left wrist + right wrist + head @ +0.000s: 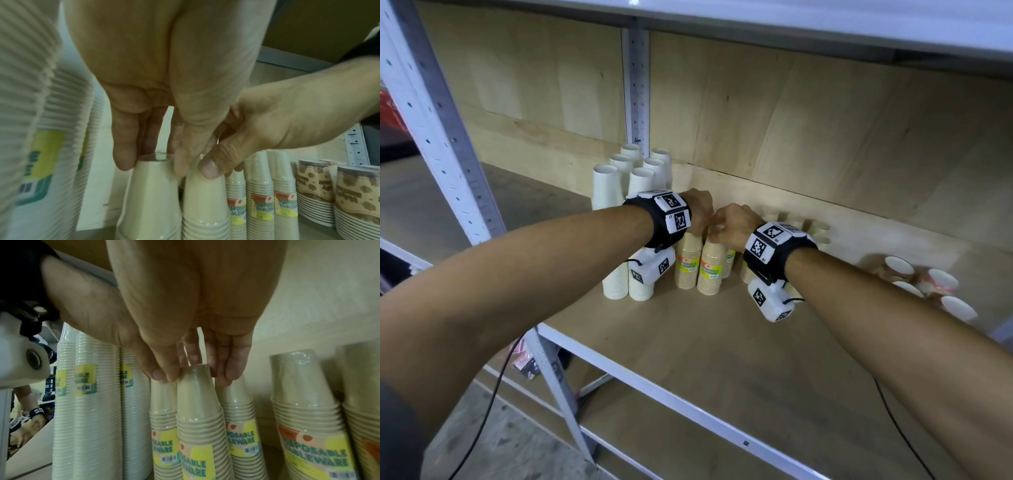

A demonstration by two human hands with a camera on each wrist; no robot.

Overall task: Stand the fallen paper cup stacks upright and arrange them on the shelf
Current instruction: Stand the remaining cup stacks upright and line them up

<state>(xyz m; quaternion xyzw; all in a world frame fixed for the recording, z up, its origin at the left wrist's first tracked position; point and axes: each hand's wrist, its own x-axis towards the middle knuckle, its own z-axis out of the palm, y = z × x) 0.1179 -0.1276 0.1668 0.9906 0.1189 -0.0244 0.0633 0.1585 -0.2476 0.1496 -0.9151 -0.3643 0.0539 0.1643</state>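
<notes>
Two beige paper cup stacks in clear wrap with yellow labels stand upright, side by side, mid-shelf. My left hand [702, 214] [152, 162] grips the top of the left stack [688, 263] [150, 194] between fingers and thumb. My right hand [726, 228] [195, 374] pinches the top of the right stack [710, 270] [199, 410], its thumb [162, 374] on the left side. In the left wrist view the two hands touch over the stacks.
Tall white cup stacks [616, 274] stand upright to the left, by the shelf post [635, 85]. More beige stacks [818, 229] sit behind my right wrist. Brown-patterned cup stacks [900, 270] stand at the right. The wooden shelf [688, 342] has bare board in front.
</notes>
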